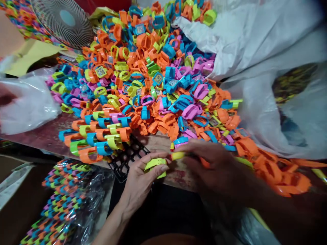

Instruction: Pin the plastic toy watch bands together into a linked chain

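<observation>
Near the table's front edge, my left hand (143, 173) has its thumb and fingers closed on a yellow-green plastic ring-shaped piece (156, 165). Just to the right, my right hand (208, 163) is blurred and dark, its fingers closed round a small yellow piece (178, 156) with a red tip that points at the left hand's piece. An orange bit shows under the right hand's fingers. Beside my left hand, a black lattice tray (122, 166) carries rows of coloured pieces (103, 120) standing at its back left.
A large heap of orange, blue, pink and yellow-green pieces (143, 44) covers the table. A fan (67, 18) stands at the back left. White plastic bags (237, 41) lie on the right, another bag (28, 105) at left. Filled trays in clear plastic (63, 204) sit below left.
</observation>
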The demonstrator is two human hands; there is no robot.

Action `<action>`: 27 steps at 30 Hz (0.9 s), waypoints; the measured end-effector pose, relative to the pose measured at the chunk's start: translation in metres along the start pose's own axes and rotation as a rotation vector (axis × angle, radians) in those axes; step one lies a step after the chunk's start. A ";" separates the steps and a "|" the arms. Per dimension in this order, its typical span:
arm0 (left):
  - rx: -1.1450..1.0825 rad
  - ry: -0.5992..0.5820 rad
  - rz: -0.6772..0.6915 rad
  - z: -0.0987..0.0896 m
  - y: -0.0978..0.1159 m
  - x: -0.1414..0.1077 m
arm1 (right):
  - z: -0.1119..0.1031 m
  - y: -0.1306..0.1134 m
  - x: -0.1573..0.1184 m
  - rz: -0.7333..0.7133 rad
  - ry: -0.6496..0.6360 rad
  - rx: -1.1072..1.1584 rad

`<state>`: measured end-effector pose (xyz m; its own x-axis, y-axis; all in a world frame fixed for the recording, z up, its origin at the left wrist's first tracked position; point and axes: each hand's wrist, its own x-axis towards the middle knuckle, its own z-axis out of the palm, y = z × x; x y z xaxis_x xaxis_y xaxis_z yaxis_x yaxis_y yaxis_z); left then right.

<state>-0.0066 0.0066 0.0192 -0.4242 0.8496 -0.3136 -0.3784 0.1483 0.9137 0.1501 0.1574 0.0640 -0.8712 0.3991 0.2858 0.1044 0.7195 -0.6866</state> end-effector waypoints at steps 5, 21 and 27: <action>0.034 0.051 -0.048 -0.013 0.002 -0.008 | 0.047 0.001 0.014 0.011 -0.153 0.127; 0.026 -0.026 -0.086 -0.017 -0.011 0.006 | 0.035 0.019 0.005 -0.114 -0.215 -0.102; -0.021 -0.013 -0.147 -0.012 -0.011 0.006 | 0.034 0.017 0.003 -0.177 -0.177 -0.110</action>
<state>-0.0148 0.0037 0.0047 -0.3521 0.8260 -0.4401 -0.4532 0.2609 0.8524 0.1326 0.1516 0.0303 -0.9500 0.1628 0.2666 -0.0139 0.8305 -0.5568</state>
